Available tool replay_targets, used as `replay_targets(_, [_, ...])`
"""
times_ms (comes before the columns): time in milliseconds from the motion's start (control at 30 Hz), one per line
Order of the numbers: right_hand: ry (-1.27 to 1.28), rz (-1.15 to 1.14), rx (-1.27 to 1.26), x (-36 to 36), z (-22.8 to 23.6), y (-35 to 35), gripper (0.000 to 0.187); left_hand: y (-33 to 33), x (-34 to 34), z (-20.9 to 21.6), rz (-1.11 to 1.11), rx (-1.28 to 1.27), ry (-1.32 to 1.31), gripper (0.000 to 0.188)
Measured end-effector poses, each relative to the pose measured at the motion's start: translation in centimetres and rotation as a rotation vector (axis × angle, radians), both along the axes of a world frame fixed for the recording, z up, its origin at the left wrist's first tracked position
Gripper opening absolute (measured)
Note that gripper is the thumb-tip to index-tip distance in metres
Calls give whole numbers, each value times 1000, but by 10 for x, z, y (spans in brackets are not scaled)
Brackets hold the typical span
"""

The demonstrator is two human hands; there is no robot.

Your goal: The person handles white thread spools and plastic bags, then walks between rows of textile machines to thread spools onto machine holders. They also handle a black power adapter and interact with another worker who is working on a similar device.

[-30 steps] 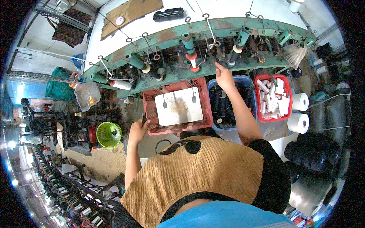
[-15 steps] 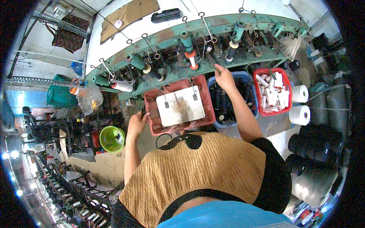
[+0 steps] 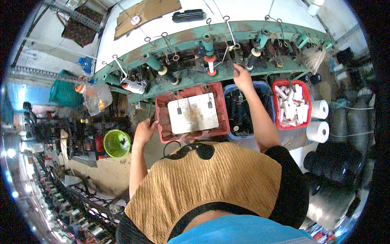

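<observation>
My right hand [image 3: 243,78] reaches to the green winding machine [image 3: 191,79]. Its fingers close round the end of a dark bar-like lever [image 3: 232,58] to the right of a white-wound spool with red-orange ends [image 3: 210,65]. White thread slants upward from near that spool. Beside the left wall of the red crate [image 3: 162,137], my left hand [image 3: 145,132] is closed at the lower end of a dark upright piece, whose kind I cannot make out. A stained white board [image 3: 193,114] hangs in front of the crate's inside.
A blue bin [image 3: 243,133] of dark spools and a red basket [image 3: 294,127] of white spools stand to the right. White thread cones [image 3: 317,131] sit beyond them. At left is a lime-green basket [image 3: 117,144]. More spools line the machine.
The whole view has shifted slightly. The lever in my right hand stands steeper, and that hand has moved slightly farther away. My left hand keeps its place beside the crate.
</observation>
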State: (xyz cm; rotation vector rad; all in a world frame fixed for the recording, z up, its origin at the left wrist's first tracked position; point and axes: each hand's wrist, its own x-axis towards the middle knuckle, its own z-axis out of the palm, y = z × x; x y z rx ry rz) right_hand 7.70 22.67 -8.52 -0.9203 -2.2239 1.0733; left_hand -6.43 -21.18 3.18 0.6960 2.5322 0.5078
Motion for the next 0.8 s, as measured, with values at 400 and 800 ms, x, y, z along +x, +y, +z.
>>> replay_targets(400, [-811, 991, 19, 91, -67, -168, 30, -49, 76, 24, 232, -58, -38, 35])
replay_targets(800, [-507, 1383, -696, -39, -28, -393, 59, -237, 120, -16, 484, 323, -5, 31])
